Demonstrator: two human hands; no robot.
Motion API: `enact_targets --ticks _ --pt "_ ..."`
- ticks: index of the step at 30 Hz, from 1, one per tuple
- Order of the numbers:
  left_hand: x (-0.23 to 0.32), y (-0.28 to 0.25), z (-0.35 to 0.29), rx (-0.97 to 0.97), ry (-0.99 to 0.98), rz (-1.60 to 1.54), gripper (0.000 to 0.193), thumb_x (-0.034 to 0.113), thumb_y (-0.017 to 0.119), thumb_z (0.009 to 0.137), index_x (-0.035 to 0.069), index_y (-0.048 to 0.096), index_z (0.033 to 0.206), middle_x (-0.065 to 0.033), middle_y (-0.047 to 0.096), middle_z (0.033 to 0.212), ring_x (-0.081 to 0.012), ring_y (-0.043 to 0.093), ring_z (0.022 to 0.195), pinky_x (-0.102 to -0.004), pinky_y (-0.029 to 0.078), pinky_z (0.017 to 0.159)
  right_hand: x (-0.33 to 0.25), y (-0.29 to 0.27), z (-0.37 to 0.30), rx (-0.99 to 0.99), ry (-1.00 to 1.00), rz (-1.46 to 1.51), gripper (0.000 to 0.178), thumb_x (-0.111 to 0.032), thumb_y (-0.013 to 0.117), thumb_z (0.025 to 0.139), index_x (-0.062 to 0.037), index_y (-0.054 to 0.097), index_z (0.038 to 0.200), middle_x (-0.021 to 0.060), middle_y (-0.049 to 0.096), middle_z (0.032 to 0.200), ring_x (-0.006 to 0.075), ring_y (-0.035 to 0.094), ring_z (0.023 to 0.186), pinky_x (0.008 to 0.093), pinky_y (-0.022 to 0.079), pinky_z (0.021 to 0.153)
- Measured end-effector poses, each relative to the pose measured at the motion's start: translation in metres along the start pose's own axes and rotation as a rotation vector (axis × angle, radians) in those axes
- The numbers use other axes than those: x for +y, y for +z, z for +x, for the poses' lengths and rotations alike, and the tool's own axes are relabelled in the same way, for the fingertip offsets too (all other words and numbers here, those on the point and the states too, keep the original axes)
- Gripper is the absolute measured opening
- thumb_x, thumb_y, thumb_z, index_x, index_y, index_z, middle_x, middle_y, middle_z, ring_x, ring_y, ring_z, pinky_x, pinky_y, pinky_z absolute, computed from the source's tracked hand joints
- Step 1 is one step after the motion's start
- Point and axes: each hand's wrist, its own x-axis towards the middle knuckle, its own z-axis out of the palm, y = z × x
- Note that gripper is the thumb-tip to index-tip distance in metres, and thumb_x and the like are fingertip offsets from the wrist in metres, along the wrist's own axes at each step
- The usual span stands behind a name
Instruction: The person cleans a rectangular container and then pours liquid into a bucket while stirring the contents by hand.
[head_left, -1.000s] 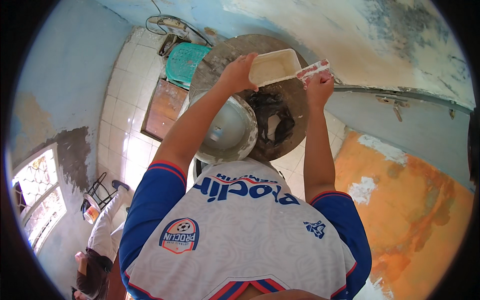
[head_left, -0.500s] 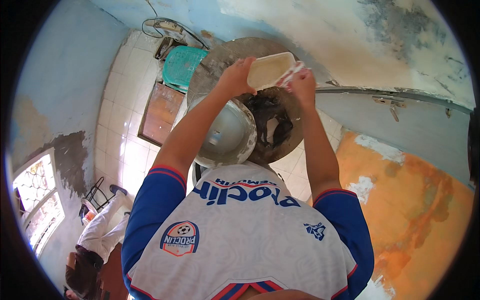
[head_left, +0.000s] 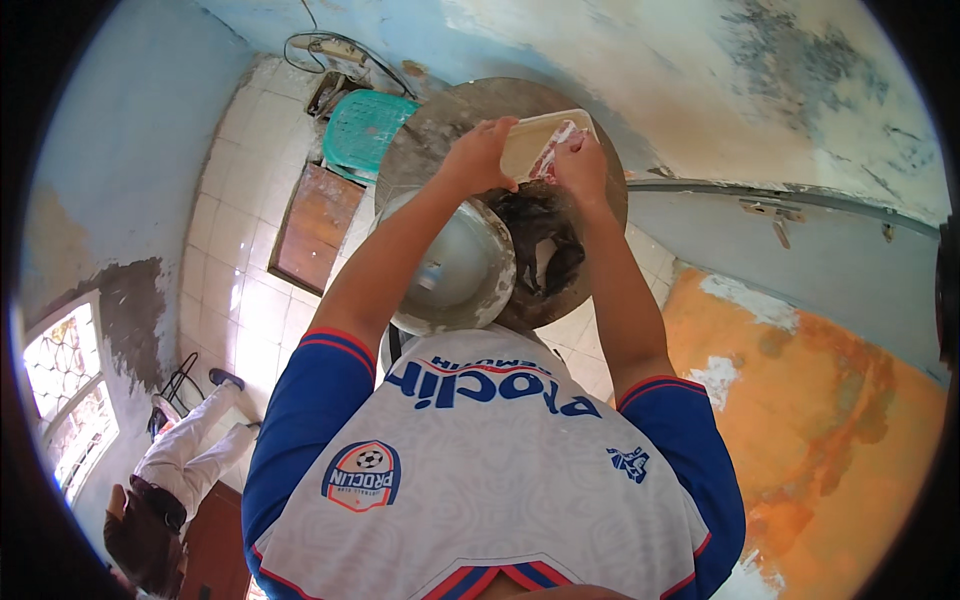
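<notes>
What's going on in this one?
A person's left hand holds a cream rectangular tub by its left end, while the right hand holds a flat red tool, smeared with white, at the tub's opening. Below is a round table with crumpled black plastic; a whitish basin is nearer the body.

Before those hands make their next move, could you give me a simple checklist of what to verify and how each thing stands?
1. Left hand gripping the pale container: ok, at its left side.
2. Right hand gripping the red scraping tool: ok.
3. Tool free of smears: not ok, white material marks it.
4. Tool touching the container's inside: cannot tell; it overlaps it from this view.
5. Black plastic away from the hands: not ok, it lies close by on the round table.
6. Other person well away from the hands: ok, off at lower left.
</notes>
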Motion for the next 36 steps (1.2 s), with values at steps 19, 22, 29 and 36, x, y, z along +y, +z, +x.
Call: enact_targets --ticks 19,22,29,36 --pt "-0.001 0.001 0.0 -0.02 -0.01 0.01 0.113 0.03 0.102 0.058 0.01 0.042 0.151 -0.0202 0.063 0.14 -0.0425 0.056 0.135 -0.0491 0.049 0.111 0.023 -0.044 -0.019 0.137 0.039 0.195 0.034 -0.022 0.063 0.096 0.0037 0.065 0.119 0.0243 0.073 0.09 0.037 0.073 0.084 0.0453 0.056 0.079" --pt "0.001 0.001 0.0 -0.016 -0.027 0.002 0.113 0.027 0.101 0.057 0.01 0.042 0.152 -0.0191 0.062 0.141 -0.0416 0.058 0.132 -0.0491 0.05 0.108 -0.004 -0.028 -0.051 0.081 -0.149 0.197 0.03 -0.018 0.064 0.096 0.005 0.068 0.115 0.0213 0.074 0.085 0.0323 0.074 0.077 0.0411 0.056 0.072" --pt "0.016 -0.01 0.008 -0.096 -0.107 0.038 0.105 0.029 0.1 0.061 0.009 0.046 0.15 -0.0194 0.062 0.143 -0.0392 0.061 0.13 -0.0494 0.052 0.106 0.025 -0.036 -0.065 0.195 -0.009 0.462 0.028 -0.017 0.069 0.096 0.0033 0.067 0.114 0.0127 0.074 0.093 0.0206 0.07 0.076 0.0378 0.056 0.073" --pt "0.001 0.011 0.005 0.039 -0.125 -0.036 0.08 0.027 0.084 0.084 0.01 0.045 0.151 -0.0171 0.067 0.141 -0.0407 0.068 0.117 -0.05 0.055 0.1 0.044 -0.031 -0.087 0.215 0.094 0.591 0.023 -0.017 0.071 0.096 0.0009 0.067 0.11 0.0087 0.071 0.09 0.0146 0.066 0.075 0.0326 0.054 0.072"
